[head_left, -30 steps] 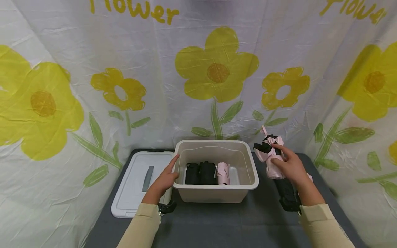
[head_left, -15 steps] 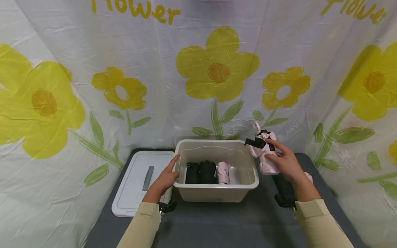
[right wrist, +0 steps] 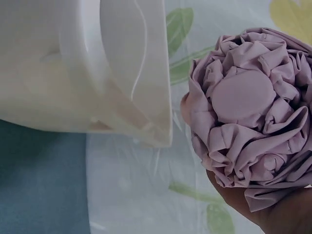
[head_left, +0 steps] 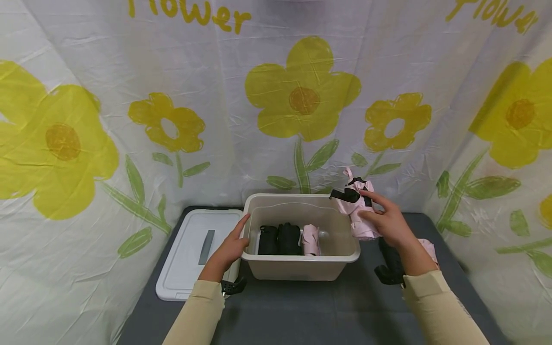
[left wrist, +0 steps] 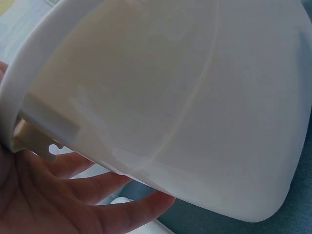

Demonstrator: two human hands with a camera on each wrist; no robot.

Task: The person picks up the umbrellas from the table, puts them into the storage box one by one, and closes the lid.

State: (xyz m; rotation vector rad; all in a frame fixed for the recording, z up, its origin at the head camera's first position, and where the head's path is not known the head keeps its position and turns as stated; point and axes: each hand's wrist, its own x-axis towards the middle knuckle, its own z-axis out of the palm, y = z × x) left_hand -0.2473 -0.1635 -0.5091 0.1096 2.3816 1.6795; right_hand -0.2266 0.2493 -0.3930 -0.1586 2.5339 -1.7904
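Note:
My right hand (head_left: pixel 385 220) grips a pink folded umbrella (head_left: pixel 361 220) by its side, above the right rim of a beige storage box (head_left: pixel 297 270). A black strap and a pink wrist loop stick out at its upper end. In the right wrist view the gathered pink end of the umbrella (right wrist: pixel 243 97) faces the camera, beside the box wall. My left hand (head_left: pixel 228 249) holds the box's left rim, with fingers (left wrist: pixel 131 209) along the outer wall. Inside the box lie two black folded umbrellas (head_left: pixel 288 239) and a pink one (head_left: pixel 310 239), side by side.
A white lid (head_left: pixel 181 258) with a grey handle lies left of the box on the dark table (head_left: pixel 302 311). To the right, a black folded umbrella (head_left: pixel 390 261) and a pink one (head_left: pixel 429 250) are partly hidden by my right arm. A flowered curtain (head_left: pixel 224 158) hangs behind.
My right hand has carried the pink umbrella leftward and slightly up, from beside the box to over its right rim. My left hand has stayed on the rim.

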